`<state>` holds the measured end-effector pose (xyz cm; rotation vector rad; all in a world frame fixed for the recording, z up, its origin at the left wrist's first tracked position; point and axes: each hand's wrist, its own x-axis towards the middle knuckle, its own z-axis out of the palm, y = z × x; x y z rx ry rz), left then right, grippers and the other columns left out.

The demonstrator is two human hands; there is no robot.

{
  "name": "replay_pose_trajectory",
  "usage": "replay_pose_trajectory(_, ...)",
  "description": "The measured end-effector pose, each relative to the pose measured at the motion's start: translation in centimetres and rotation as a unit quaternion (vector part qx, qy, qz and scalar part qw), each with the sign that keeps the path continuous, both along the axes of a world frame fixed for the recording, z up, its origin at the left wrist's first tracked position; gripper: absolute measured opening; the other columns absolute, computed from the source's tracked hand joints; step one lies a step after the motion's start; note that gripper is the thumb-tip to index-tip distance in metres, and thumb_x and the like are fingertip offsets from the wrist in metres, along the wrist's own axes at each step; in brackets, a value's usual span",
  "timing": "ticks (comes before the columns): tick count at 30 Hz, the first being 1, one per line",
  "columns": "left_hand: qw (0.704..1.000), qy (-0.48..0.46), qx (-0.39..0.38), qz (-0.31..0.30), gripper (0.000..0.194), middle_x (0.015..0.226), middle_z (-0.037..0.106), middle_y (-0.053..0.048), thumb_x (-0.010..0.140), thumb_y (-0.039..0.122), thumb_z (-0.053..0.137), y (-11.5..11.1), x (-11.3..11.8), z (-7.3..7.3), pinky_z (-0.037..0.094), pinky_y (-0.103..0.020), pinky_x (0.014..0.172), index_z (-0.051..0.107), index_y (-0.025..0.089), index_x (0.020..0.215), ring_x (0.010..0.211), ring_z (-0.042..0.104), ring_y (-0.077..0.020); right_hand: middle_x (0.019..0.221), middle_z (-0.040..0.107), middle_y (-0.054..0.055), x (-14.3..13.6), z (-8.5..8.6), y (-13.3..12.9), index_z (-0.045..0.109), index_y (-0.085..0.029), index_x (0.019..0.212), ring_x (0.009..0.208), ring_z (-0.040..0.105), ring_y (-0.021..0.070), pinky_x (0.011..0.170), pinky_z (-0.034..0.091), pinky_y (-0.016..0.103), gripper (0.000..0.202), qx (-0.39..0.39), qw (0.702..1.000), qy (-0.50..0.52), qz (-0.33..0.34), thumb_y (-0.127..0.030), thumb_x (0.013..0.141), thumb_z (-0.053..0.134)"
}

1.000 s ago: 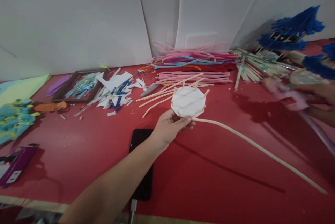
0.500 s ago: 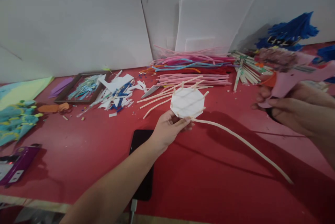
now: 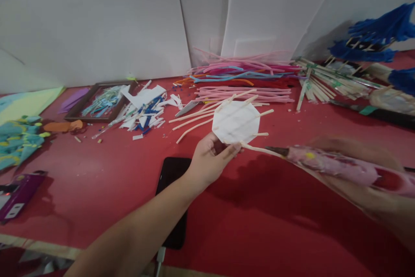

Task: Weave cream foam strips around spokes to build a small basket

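White octagonal card [image 3: 236, 121] sits above the red tabletop [image 3: 233, 238], pinched with a long cream bendable stem [image 3: 257, 149] by the left hand [image 3: 212, 158]; keep it steady, and the right hand [image 3: 359, 192], gripping a pink glue-gun-like tool [image 3: 337, 167], clear of that pinch.

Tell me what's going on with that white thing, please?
A person's left hand holds a flat, white, eight-sided piece, with short cream-coloured rods jutting past its edge. A long, thin, cream-coloured strand runs from near the thumb towards the right. The right hand grips a pink tool with a dark tip close to that strand; I can't tell whether they touch.
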<state>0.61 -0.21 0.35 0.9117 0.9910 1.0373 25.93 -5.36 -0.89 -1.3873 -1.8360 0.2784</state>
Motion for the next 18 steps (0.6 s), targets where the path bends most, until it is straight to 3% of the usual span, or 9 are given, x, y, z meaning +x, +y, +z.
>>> replay_pose_trajectory(6,0.998,-0.032,-0.019,-0.051,0.032,0.067,0.072,0.002,0.053,0.021,0.092,0.0,0.5,0.6,0.053,-0.022,0.066,0.070,0.018,0.076,0.058,0.060,-0.0081,0.083,0.068,0.007,-0.1,0.5,-0.1,0.063,-0.027,0.095,0.071,0.064,0.0189,0.067,0.050,0.034,0.011,0.053,0.995,-0.021,0.080,-0.035,0.092,0.056)
replay_pose_trajectory(12,0.995,-0.014,-0.039,-0.092,0.037,0.082,0.077,-0.002,0.055,0.022,0.091,0.0,0.2,0.3,0.056,-0.023,0.071,0.072,0.015,0.086,0.068,0.066,-0.0096,0.078,0.066,0.005,2.2,-0.4,1.3,0.061,-0.028,0.097,0.062,0.064,0.0184,0.054,0.048,0.031,0.012,0.090,0.982,-0.052,0.159,-0.031,0.090,0.052)
replay_pose_trajectory(18,0.993,-0.007,-0.033,-0.112,0.034,0.083,0.078,-0.003,0.061,0.022,0.089,0.0,0.0,0.1,0.058,-0.023,0.071,0.073,0.015,0.090,0.069,0.069,-0.0102,0.074,0.064,0.002,2.5,-0.8,1.2,0.059,-0.027,0.093,0.058,0.060,0.0158,0.050,0.045,0.029,0.008,0.056,0.985,-0.050,0.157,-0.032,0.090,0.054)
